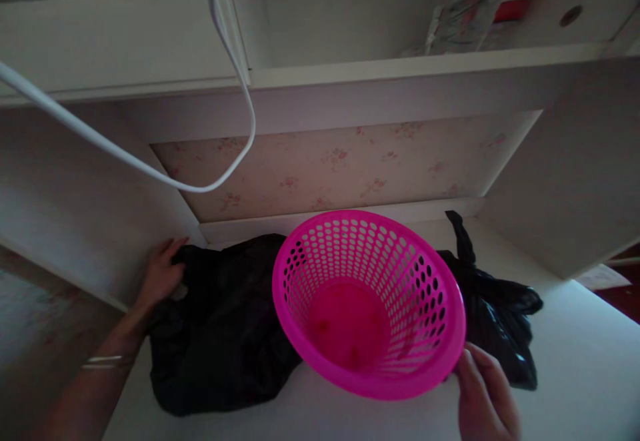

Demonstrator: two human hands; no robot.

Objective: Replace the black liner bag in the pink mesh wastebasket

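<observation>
A bright pink perforated plastic basket (350,318) is tilted with its mouth toward me. My right hand (483,391) pinches its rim at the lower right, thumb and fingers closed on it. On the left, my left hand (163,274) is at the upper left edge of a black cloth-like bundle (225,334), its fingers curled at the edge and partly hidden. A knotted black plastic bag (500,321) lies behind the basket on the right, partly covered by it.
These things are on a white surface (575,374) below a white shelf (350,71). A white cable (150,168) hangs in a loop at the upper left. Packaged items (480,8) sit on the shelf. White side panels (565,161) flank the space, with floral wallpaper (340,168) behind.
</observation>
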